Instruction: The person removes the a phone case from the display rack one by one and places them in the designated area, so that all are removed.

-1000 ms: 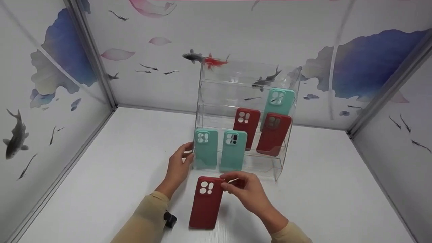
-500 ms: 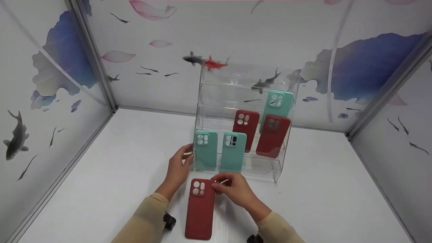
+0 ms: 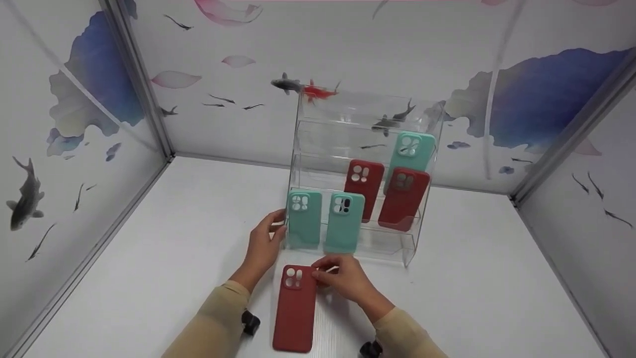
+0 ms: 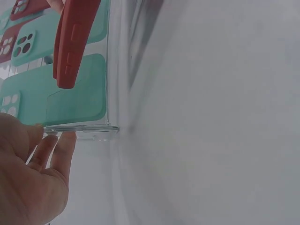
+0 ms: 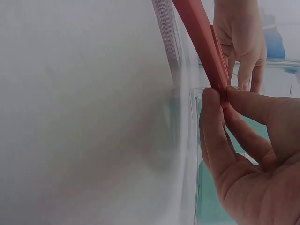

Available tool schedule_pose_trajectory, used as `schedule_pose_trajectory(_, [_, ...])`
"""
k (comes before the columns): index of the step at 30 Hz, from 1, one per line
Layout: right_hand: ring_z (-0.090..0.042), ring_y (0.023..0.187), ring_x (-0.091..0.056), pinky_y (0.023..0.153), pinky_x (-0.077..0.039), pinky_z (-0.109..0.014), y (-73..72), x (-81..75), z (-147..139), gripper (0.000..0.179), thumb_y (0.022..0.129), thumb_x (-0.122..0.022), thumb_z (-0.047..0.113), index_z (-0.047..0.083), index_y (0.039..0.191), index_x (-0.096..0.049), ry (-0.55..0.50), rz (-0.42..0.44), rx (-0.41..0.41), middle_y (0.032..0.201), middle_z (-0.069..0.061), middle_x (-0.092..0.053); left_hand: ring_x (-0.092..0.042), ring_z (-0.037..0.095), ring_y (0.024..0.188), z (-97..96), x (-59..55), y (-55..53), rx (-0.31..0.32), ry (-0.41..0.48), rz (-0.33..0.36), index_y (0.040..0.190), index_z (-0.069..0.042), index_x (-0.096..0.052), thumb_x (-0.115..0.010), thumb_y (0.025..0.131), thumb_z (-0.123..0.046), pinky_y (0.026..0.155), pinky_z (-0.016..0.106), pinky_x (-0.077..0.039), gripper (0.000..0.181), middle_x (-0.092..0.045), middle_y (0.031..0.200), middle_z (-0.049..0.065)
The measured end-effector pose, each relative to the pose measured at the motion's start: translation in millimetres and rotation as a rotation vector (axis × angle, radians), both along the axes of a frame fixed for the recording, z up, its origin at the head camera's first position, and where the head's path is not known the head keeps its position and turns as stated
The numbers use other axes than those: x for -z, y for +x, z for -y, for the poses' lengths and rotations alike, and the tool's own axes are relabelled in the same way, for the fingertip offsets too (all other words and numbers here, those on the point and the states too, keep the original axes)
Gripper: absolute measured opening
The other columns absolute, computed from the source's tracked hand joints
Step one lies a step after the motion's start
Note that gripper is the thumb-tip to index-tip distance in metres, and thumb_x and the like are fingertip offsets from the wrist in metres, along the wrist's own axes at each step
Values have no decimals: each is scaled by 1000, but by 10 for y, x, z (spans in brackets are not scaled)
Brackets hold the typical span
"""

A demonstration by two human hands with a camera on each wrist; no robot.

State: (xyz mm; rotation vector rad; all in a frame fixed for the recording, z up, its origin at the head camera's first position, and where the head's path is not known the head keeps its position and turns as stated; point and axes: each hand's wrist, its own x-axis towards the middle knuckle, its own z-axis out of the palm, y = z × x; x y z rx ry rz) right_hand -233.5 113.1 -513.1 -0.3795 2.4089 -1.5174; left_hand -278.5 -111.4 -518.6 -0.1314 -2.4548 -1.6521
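Observation:
A red phone case [image 3: 294, 311] stands tilted in front of the rack, its camera cutouts at the top. My right hand [image 3: 345, 278] pinches it by its upper right corner; in the right wrist view the thumb and fingertips [image 5: 212, 96] meet on either side of the case [image 5: 204, 42]. My left hand [image 3: 263, 243] holds the left side edge of a clear acrylic display rack [image 3: 387, 246]. The left wrist view shows that thumb and fingers at the panel edge [image 4: 84, 128]. Two mint green phone cases [image 3: 304, 223] [image 3: 344, 226] stand in the rack's lowest tier.
Two more red phone cases [image 3: 366, 186] [image 3: 405, 201] and a mint one [image 3: 416, 149] lean in higher tiers on the rack's right half. The white table [image 3: 164, 238] is enclosed by printed panels [image 3: 367, 44] with metal corner posts [image 3: 139, 74].
My right hand has moved a little to the left and toward me with the red phone case, then almost stopped. The left hand has stayed at the rack's side.

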Motion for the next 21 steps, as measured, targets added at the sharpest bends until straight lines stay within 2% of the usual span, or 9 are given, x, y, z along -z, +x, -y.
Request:
schedule_pose_trajectory(4, [-15, 78, -72, 72, -64, -33, 7, 36, 33, 16, 95, -76, 19, 7, 106, -79, 24, 11, 6, 95, -6, -74, -64, 23, 122, 11, 7, -5, 12, -4, -20, 147, -16, -54, -58, 106, -13, 104, 41, -55, 41, -63, 140, 5])
schedule_pose_trajectory(15, [-13, 69, -72, 62, -60, -28, 76, 60, 73, 12, 91, -79, 15, 6, 99, -81, 83, 50, 26, 86, -5, -76, -63, 23, 123, 17, -1, 15, 10, -7, -18, 147, -17, -54, -59, 106, -14, 106, 43, -53, 42, -63, 140, 5])
schedule_pose_trajectory(21, [-12, 72, -73, 66, -63, -29, 67, 65, 60, 11, 90, -80, 9, 3, 99, -80, 82, 64, 27, 89, -7, -76, -62, 22, 123, 13, -7, 14, 12, 3, -14, 148, -18, -53, -59, 106, -14, 106, 42, -53, 42, -63, 141, 3])
